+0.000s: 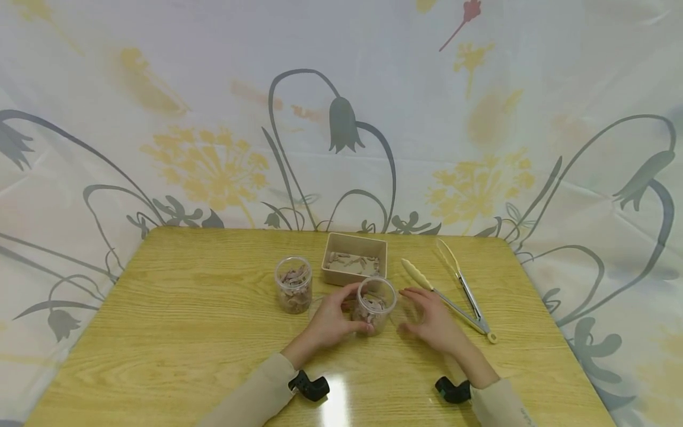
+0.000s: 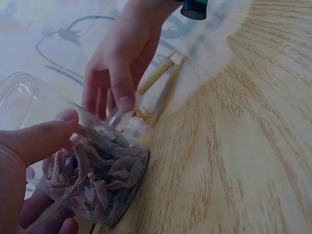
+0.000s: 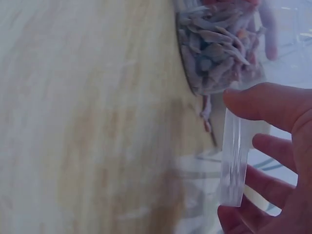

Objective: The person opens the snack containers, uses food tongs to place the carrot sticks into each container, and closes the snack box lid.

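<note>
My left hand (image 1: 328,320) grips a clear round jar (image 1: 380,320) by its side, thumb in front and fingers behind. Greyish-purple strips (image 2: 92,170) fill its lower part, and its top is uncovered. To the right of the jar, my right hand (image 1: 434,320) pinches a clear plastic lid (image 3: 234,156) edge-on between thumb and fingers. A second clear jar (image 1: 295,301), holding similar strips, stands to the left of my left hand.
Behind the jars sits a beige rectangular box (image 1: 341,277) with some strips on its bottom. Spread metal tongs (image 1: 469,295) with cream tips lie to the right. A patterned cloth (image 1: 213,107) hangs beyond the wooden table (image 1: 176,332).
</note>
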`<control>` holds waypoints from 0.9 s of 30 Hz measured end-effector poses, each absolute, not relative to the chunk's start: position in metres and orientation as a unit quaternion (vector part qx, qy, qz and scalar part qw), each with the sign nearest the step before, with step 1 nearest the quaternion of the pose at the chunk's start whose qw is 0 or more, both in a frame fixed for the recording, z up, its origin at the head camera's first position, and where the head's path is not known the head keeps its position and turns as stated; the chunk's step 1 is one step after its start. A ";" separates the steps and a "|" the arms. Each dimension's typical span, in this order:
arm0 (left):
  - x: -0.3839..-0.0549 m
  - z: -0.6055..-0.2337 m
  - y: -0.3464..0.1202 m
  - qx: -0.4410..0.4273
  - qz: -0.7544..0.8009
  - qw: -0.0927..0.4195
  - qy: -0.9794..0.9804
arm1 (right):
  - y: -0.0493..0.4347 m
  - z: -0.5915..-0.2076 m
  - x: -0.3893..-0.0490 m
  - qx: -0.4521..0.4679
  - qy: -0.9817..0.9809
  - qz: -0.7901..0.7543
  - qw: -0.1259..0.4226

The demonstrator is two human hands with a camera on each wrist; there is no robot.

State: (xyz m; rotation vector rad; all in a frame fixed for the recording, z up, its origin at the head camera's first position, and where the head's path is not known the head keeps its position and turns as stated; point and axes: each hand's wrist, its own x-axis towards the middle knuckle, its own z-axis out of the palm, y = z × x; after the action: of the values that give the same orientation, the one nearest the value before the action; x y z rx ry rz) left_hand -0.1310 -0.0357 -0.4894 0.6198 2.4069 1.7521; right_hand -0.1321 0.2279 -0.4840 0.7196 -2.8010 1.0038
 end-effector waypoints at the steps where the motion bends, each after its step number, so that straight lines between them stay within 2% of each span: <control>1: -0.131 -0.489 -0.036 0.204 0.577 0.051 0.789 | 0.228 -0.482 -0.132 0.234 -0.915 0.328 0.041; 27: -0.127 -0.489 -0.037 0.187 0.603 0.074 0.772 | 0.224 -0.440 -0.122 0.223 -0.748 0.625 -0.008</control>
State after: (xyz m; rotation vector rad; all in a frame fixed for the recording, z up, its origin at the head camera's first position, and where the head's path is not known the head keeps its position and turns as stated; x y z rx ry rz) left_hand -0.1274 -0.0366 -0.4890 0.5614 2.3185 1.8094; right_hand -0.1220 0.2240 -0.4397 0.7029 -2.3624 1.9735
